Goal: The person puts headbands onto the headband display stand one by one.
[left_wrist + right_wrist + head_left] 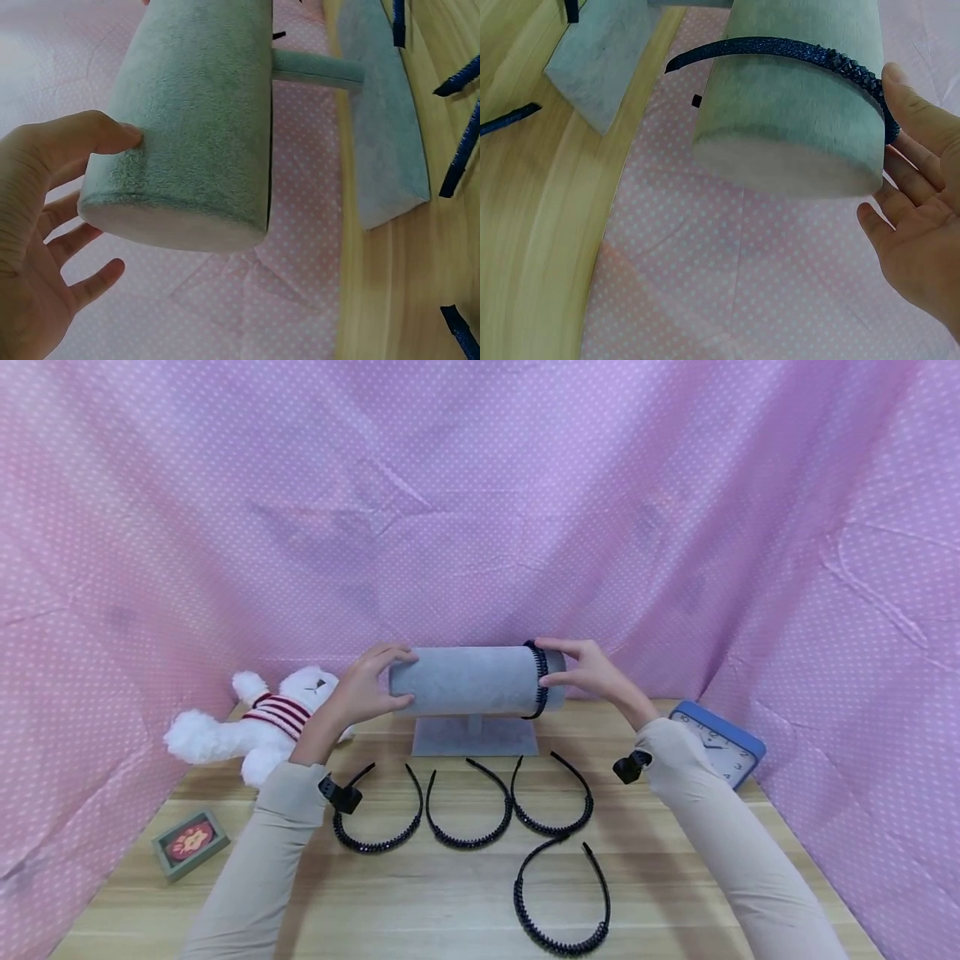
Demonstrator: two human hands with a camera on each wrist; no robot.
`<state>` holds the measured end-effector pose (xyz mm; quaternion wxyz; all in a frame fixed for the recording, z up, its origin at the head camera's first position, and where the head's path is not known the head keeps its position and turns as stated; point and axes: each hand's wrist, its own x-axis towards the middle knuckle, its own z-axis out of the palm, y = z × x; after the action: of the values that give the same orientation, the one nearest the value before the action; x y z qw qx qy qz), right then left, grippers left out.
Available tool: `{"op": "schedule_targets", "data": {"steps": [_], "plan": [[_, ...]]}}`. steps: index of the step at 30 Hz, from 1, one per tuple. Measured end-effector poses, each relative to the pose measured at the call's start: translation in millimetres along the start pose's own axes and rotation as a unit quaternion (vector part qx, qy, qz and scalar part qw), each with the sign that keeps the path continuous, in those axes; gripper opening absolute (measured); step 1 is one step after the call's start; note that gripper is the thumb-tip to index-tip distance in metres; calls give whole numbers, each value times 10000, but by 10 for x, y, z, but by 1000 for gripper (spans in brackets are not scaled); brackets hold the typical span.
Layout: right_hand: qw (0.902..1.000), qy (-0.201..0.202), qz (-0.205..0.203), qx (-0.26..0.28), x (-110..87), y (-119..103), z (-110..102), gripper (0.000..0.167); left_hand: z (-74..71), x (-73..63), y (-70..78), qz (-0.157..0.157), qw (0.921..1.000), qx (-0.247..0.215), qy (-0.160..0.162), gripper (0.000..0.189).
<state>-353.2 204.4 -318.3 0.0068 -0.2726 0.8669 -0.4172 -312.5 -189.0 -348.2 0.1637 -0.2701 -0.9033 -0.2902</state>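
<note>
Gaps under grey roll (468, 681) beside its post (475, 724), four headbands (471, 843) obstructing the front

Cannot see all of the blue clock (729, 752) at right, partly covered by the right sleeve (723, 827). Cannot trace the leftmost headband (375, 847) whole behind the left wrist camera (347, 799).

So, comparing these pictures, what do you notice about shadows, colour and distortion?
Head view: shadows beside the beige sleeves on the pale wooden table, darker folds in the white-dotted pink cloth at right; left wrist view: the grey velvety cylinder looks greenish, the cloth washed out at upper left; right wrist view: the table edge bows, perhaps lens distortion.
</note>
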Motion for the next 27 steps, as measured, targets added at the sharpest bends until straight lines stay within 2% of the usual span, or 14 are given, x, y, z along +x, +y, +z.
{"op": "schedule_targets", "data": {"steps": [9,19,27], "plan": [[9982,55,-225,-552,71,-133,82,68,-22,12,34,-108,9999,17,-69,61],[9977,-222,-168,-623,195,-256,212,68,-19,16,26,-147,9999,64,-44,59],[9969,-248,-139,-740,272,-349,333,68,-5,13,9,-224,9997,-1,-94,60]]}}
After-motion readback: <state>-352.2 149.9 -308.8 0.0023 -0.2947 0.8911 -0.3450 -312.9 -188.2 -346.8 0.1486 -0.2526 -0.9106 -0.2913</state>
